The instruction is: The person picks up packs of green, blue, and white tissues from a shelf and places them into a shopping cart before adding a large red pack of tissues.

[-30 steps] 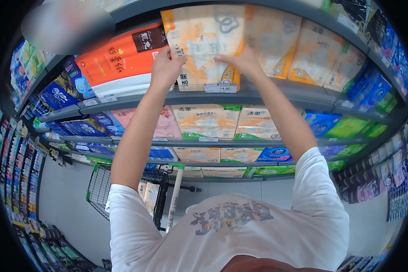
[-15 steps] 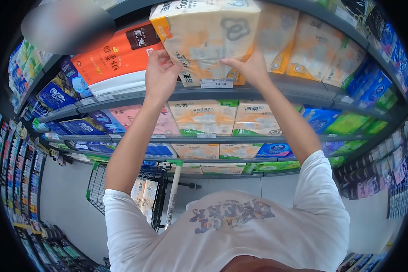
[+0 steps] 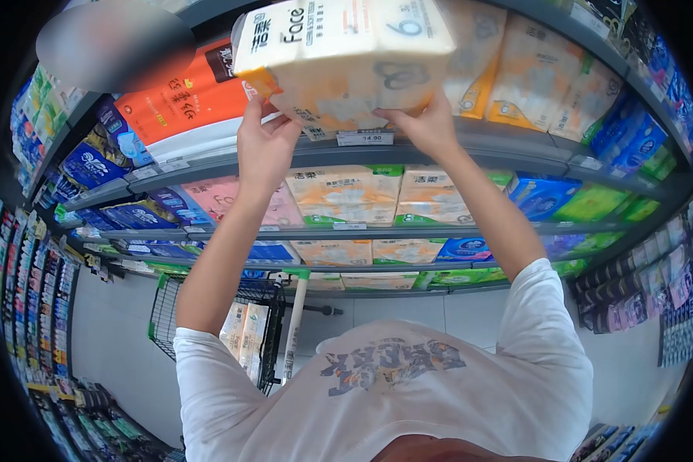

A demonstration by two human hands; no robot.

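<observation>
Head view, pack: a large pack of tissue (image 3: pixel 346 58), cream and orange with "Face" printed on it, is up at the top shelf (image 3: pixel 470 142), tilted so its broad face turns toward the camera; its lower edge looks to be just over the shelf lip, though contact there cannot be told.
Head view, left hand: the left hand (image 3: pixel 263 150) is raised with fingers spread and curled under the pack's lower left corner, bearing it from below, probably because the soft bulky wrap gives no firm edge to pinch.
Head view, right hand: the right hand (image 3: pixel 427 127) cups the lower right underside, fingers spread against the wrap; the two hands sit well apart, which keeps a wide, floppy load level.
Head view, neighbours: an orange-red pack (image 3: pixel 181 104) lies just beside it on the left, and similar cream-orange packs (image 3: pixel 539 85) stand to the right on the same shelf, tightly side by side.
Head view, price tag: a tag reading 14.90 (image 3: pixel 365 138) sits on the shelf edge directly under the held pack.
Head view, lower shelves: more tissue packs (image 3: pixel 346 194) fill the rows below.
Head view, cart: a wire shopping cart (image 3: pixel 208 319) stands near on the floor, left of the person, with pale packs inside it.
</observation>
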